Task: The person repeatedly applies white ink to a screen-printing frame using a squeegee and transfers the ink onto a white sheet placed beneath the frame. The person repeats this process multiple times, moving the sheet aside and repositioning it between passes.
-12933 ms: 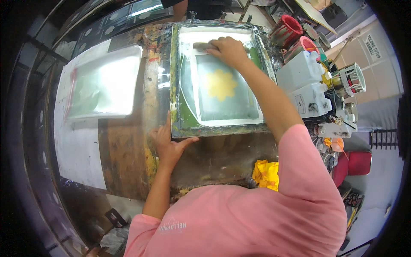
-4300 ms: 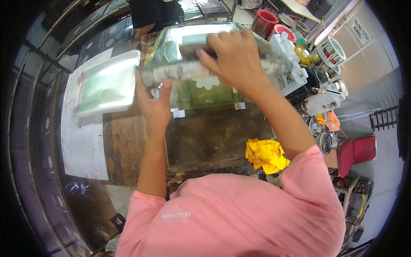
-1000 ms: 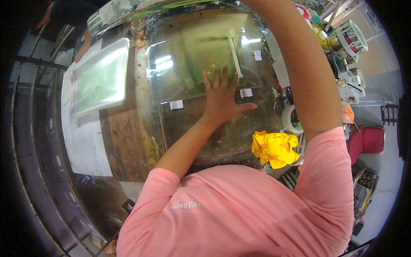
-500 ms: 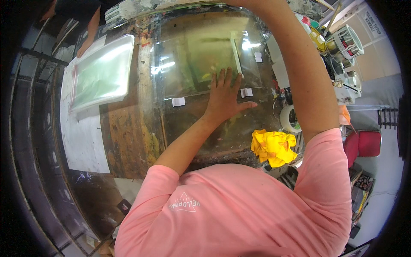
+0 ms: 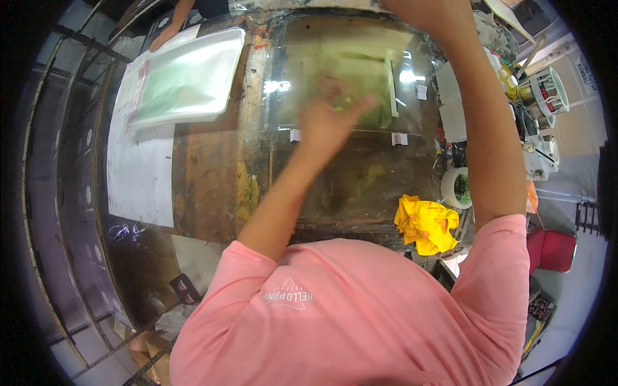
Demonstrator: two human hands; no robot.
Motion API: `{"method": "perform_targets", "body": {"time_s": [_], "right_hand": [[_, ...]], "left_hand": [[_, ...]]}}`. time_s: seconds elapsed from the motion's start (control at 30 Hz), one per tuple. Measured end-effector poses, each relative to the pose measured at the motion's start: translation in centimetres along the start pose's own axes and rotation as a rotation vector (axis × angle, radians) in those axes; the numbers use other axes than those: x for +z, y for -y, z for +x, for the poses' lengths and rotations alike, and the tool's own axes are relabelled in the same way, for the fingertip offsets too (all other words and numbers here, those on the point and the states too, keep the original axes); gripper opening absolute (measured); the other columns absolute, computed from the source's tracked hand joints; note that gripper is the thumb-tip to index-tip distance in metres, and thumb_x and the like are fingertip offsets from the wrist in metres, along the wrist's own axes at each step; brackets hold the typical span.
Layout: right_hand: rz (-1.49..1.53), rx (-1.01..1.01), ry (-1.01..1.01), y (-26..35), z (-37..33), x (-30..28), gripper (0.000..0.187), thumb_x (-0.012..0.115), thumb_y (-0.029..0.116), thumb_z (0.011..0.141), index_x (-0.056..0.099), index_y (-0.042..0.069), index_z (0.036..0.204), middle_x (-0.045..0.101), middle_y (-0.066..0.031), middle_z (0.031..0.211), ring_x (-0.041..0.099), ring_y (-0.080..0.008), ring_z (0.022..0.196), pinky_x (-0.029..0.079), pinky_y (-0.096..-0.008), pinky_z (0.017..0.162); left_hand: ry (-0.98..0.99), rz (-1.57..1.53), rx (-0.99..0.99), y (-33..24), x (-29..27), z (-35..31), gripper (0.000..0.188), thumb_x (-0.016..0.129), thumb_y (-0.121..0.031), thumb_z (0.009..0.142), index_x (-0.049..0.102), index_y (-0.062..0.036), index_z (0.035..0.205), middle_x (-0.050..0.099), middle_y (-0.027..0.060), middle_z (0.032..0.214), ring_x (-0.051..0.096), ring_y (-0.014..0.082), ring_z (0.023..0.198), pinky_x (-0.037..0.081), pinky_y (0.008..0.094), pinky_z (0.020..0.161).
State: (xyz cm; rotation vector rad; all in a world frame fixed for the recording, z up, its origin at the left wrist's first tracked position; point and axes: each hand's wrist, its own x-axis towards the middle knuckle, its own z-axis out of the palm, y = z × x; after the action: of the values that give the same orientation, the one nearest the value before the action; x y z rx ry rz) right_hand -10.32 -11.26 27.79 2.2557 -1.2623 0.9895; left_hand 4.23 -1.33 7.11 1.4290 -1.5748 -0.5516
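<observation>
My left hand (image 5: 327,119) is smeared by motion over a clear plastic sheet (image 5: 309,64) on the glossy glass-topped table. Its thumb points away from the fingers, but finger detail is lost. Small white tabs (image 5: 400,139) lie along the sheet's edges, and a narrow white strip (image 5: 392,87) shows at its right. My right arm reaches to the top of the view, where my right hand (image 5: 428,11) is partly cut off with its fingers hidden. Near it, a pale, paint-stained bar (image 5: 309,9) runs along the top edge.
A stack of clear plastic sheets (image 5: 187,77) lies on white paper (image 5: 138,174) at left. Another person's hand (image 5: 166,38) touches the paper's far end. A crumpled yellow cloth (image 5: 426,225), a tape roll (image 5: 456,188) and paint tubs (image 5: 546,91) are at right.
My left hand has risen from lying flat, fingers spread, near the sheet's near edge and is now blurred over the sheet. The whole view has shifted, moving the table rightward and upward in the picture.
</observation>
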Motion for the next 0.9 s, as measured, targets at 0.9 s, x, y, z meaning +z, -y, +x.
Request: {"method": "perform_targets", "body": {"time_s": [0.9], "right_hand": [[0.150, -0.034, 0.436, -3.7, -17.4, 18.7, 0.044, 0.072, 0.048, 0.095, 0.075, 0.013, 0.123, 0.071, -0.0072, 0.109, 0.068, -0.0301, 0.097, 0.060, -0.0438, 0.079]], "left_hand": [[0.064, 0.501, -0.002, 10.6, -6.7, -6.5, 0.124, 0.093, -0.075, 0.048, 0.064, -0.0079, 0.149, 0.060, 0.0068, 0.108, 0.054, 0.0268, 0.107, 0.031, 0.0469, 0.102]]}}
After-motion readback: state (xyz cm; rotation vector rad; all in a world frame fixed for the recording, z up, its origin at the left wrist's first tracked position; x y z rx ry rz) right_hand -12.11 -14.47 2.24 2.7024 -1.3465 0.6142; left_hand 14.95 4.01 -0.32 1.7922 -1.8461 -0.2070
